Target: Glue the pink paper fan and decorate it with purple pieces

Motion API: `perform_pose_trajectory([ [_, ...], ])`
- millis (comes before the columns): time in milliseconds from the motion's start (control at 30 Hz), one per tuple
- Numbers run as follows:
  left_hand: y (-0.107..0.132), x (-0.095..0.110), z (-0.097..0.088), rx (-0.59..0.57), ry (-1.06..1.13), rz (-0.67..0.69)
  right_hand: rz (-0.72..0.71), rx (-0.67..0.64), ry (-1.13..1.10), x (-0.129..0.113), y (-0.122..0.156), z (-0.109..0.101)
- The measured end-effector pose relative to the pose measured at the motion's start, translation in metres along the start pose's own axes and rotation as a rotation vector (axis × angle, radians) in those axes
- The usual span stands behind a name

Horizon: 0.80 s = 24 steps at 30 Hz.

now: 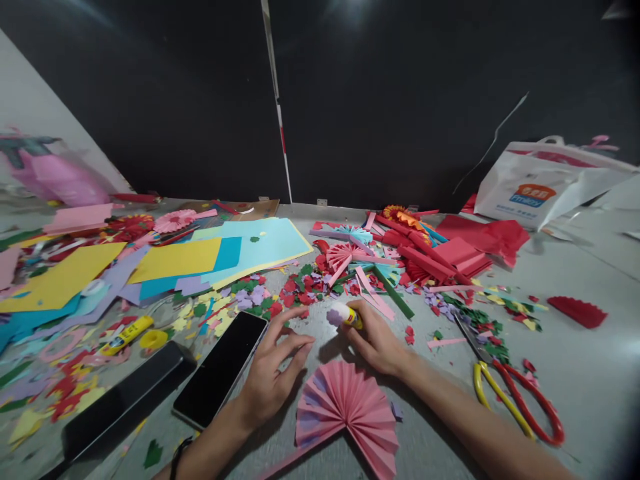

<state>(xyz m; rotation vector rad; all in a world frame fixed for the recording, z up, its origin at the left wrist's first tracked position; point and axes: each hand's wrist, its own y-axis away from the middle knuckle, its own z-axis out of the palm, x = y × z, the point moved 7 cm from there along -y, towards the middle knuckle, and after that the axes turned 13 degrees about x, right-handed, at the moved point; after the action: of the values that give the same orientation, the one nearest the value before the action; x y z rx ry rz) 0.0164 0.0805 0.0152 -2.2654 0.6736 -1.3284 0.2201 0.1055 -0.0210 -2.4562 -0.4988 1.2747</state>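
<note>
Hands apart: my right hand (377, 340) grips a glue stick (345, 316) by its yellow body, lilac end angled toward my open left hand (273, 367), which rests relaxed beside a smartphone (220, 367); a pleated pink paper fan (347, 417) lies just below, within easy reach.

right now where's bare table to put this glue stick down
The widest bare patch of grey table lies right of the red scissor handle, below the red scalloped paper. Paper scraps crowd the left and centre, behind your right hand and its glue stick.
</note>
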Motion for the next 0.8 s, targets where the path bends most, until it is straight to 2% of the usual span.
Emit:
perform_pose_trajectory([
  [133, 0.000, 0.002, -0.002, 0.025, 0.005, 0.010, -0.135, -0.100, 0.032, -0.007, 0.003, 0.010],
  [233, -0.001, 0.004, -0.004, 0.067, 0.016, 0.038, -0.193, -0.124, 0.058, -0.010, 0.004, 0.013],
  [333, -0.001, 0.006, -0.004, 0.085, 0.015, 0.071, -0.223, -0.124, 0.084, -0.011, 0.005, 0.015],
  [433, -0.002, 0.008, 0.001, 0.037, 0.035, 0.090, -0.246, -0.129, 0.101, -0.011, 0.005, 0.017],
  [533, -0.002, 0.006, 0.006, 0.002, 0.061, 0.075, -0.263, -0.136, 0.110, -0.012, 0.006, 0.019],
  [800, -0.001, 0.001, 0.006, 0.025, 0.038, 0.033, -0.281, -0.150, 0.108, -0.016, 0.005, 0.020],
])
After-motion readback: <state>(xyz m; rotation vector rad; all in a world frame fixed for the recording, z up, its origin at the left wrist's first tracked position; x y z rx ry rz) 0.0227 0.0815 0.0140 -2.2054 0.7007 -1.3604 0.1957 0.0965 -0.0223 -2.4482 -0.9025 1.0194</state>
